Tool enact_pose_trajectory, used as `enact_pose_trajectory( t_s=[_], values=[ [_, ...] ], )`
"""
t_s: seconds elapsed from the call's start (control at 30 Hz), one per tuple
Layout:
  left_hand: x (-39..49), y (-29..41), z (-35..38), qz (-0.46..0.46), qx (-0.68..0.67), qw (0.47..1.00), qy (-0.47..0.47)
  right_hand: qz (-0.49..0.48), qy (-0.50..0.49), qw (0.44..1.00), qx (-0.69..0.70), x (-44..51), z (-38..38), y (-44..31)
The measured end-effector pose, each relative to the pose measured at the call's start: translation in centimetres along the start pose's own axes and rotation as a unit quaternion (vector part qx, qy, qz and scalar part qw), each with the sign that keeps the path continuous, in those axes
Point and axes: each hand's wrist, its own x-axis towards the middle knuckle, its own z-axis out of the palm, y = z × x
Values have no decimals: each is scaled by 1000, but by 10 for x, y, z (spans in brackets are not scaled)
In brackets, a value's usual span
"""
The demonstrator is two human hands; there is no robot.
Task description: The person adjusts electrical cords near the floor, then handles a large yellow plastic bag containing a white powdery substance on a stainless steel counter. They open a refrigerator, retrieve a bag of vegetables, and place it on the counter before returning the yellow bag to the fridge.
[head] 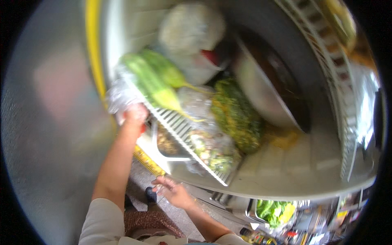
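An open refrigerator with a white wire shelf (180,131) fills the view. At the shelf's left end, my left hand (136,114) is at a clear plastic bag (121,93); blur and the bag hide its fingers, so I cannot tell whether it grips it. Two long green gourds (153,82) lie on the shelf just above that hand. Beside them are a clear bag of chopped vegetables (211,153) and a dark green, bumpy vegetable bundle (234,116). Below the shelf, outside the compartment, my right hand (173,191) hangs with its fingers apart and nothing in it.
A large metal bowl (263,88) leans at the back, near a whitish wrapped bundle (191,30). A metal container (174,158) of brown food sits under the shelf. Another wire rack (330,61) curves along the right. Leafy greens (274,212) lie in a metal tray at lower right.
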Motion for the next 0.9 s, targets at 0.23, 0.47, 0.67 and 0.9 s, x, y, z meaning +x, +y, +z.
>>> enact_pose_trajectory(
  t_s=[0.23, 0.47, 0.67, 0.9],
  values=[
    [42, -42, 40, 187, 287, 934, -99, -323, 256, 891, -193, -43, -38, -55],
    [56, -32, 50, 227, 388, 878, -165, -281, 563, 669, -396, -10, -94, -151],
    [-29, -3, -14, 93, 470, 869, -126, -100, 591, 693, -401, 23, -124, -201],
    [-150, -35, -4, -170, 205, 948, -175, 16, 548, 685, -480, 33, -141, -218]
  ],
)
